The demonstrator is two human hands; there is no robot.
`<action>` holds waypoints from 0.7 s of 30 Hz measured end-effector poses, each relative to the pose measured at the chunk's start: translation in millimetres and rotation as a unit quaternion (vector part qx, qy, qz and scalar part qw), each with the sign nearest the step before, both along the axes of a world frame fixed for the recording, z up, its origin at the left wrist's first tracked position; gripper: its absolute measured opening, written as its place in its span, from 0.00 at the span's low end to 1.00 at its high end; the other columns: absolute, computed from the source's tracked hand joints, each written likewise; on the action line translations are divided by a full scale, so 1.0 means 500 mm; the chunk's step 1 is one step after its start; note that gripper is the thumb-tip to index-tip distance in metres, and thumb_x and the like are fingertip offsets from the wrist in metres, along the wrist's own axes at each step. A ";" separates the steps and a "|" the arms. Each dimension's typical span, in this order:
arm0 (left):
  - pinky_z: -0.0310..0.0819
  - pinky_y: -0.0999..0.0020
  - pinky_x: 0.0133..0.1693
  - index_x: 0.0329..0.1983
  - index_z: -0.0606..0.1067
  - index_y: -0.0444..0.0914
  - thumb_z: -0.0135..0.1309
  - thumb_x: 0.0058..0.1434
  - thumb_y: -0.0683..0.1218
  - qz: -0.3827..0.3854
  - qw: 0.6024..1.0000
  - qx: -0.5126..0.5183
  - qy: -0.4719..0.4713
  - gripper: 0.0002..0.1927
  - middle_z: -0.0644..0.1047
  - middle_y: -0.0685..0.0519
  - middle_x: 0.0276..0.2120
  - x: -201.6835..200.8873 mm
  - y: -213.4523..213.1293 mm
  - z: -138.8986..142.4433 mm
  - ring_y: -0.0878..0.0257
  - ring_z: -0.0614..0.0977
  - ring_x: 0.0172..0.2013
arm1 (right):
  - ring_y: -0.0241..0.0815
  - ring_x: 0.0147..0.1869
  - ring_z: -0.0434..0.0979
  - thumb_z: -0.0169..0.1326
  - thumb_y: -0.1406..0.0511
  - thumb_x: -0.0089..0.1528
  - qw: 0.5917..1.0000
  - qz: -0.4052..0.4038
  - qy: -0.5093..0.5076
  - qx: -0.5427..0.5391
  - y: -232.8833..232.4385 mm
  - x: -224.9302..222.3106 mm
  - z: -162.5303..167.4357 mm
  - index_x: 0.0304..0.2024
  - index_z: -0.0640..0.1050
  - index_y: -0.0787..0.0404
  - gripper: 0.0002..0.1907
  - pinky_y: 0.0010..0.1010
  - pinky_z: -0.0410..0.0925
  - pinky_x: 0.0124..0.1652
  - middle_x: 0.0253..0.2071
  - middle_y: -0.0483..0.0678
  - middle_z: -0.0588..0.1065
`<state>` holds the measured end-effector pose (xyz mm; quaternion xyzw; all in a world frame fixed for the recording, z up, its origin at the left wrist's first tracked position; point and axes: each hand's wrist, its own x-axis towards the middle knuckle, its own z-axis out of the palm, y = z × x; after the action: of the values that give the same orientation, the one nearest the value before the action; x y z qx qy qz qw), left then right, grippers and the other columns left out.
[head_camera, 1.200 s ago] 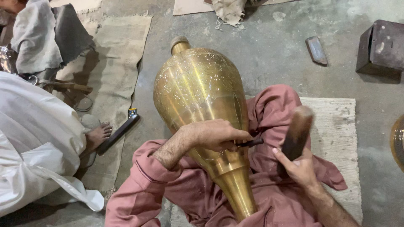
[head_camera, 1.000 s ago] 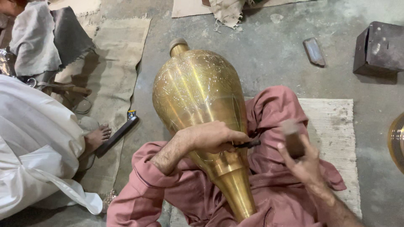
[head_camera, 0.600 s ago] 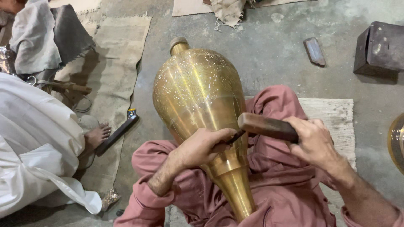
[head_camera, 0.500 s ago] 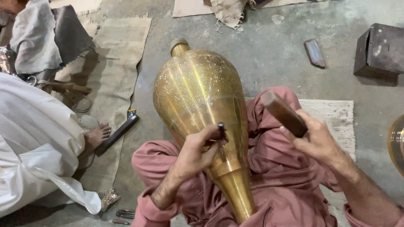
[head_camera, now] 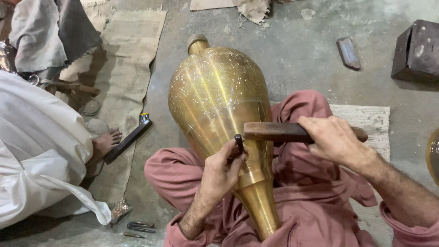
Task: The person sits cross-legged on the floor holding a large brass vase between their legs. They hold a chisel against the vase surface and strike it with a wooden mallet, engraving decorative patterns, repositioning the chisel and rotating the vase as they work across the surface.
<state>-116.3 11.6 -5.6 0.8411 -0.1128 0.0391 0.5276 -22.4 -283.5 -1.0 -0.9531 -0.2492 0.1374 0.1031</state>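
Two hands at one large brass vase (head_camera: pixel 219 105), lying tilted across the lap in pink cloth, mouth end toward the concrete floor (head_camera: pixel 297 50), narrow neck toward the body. Left hand (head_camera: pixel 222 171) pinching a small dark chisel (head_camera: pixel 238 142), tip against the engraved wall just above the neck. Right hand (head_camera: pixel 336 137) wrapped tight round a wooden mallet (head_camera: pixel 283 131), head close to the chisel top. Probably heavy and rigid, yet thin-walled, smooth and slippery, so prone to denting; best steadied at the neck or cradled under the belly. Beside, on the left, another person in white, a bare foot (head_camera: pixel 105 142) near a dark flat tool (head_camera: pixel 128 139).
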 end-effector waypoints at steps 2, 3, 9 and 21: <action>0.88 0.70 0.39 0.62 0.71 0.33 0.58 0.64 0.36 0.018 1.000 0.003 0.020 0.22 0.85 0.46 0.42 -0.006 -0.002 0.002 0.61 0.89 0.40 | 0.48 0.32 0.82 0.59 0.71 0.54 0.998 -0.014 -0.036 0.041 0.001 0.006 0.022 0.45 0.75 0.59 0.15 0.40 0.76 0.34 0.32 0.50 0.80; 0.88 0.70 0.39 0.61 0.72 0.33 0.59 0.64 0.36 0.027 0.999 0.004 0.030 0.21 0.85 0.47 0.42 -0.012 -0.004 0.002 0.61 0.89 0.40 | 0.49 0.32 0.82 0.59 0.71 0.54 0.996 -0.021 -0.054 0.061 0.001 0.008 0.038 0.47 0.75 0.59 0.18 0.41 0.76 0.34 0.31 0.51 0.80; 0.86 0.69 0.41 0.58 0.71 0.33 0.60 0.65 0.36 0.085 0.995 -0.028 -0.048 0.18 0.85 0.46 0.41 -0.037 -0.014 -0.010 0.62 0.89 0.41 | 0.41 0.36 0.82 0.55 0.70 0.58 0.964 0.069 -0.011 0.256 0.051 0.026 0.160 0.53 0.72 0.62 0.19 0.30 0.78 0.34 0.40 0.49 0.77; 0.88 0.72 0.35 0.52 0.72 0.32 0.59 0.65 0.36 0.216 0.968 -0.105 -0.066 0.14 0.84 0.45 0.40 -0.101 -0.069 -0.103 0.61 0.88 0.38 | 0.52 0.39 0.81 0.56 0.71 0.52 0.968 0.168 -0.182 -0.037 0.103 0.042 0.181 0.40 0.74 0.59 0.13 0.42 0.74 0.39 0.30 0.50 0.77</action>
<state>-166.8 -22.7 -57.1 0.7811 0.0420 0.2191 0.5832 -1.6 -231.9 89.4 -0.9096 -0.4153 -0.0142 -0.0041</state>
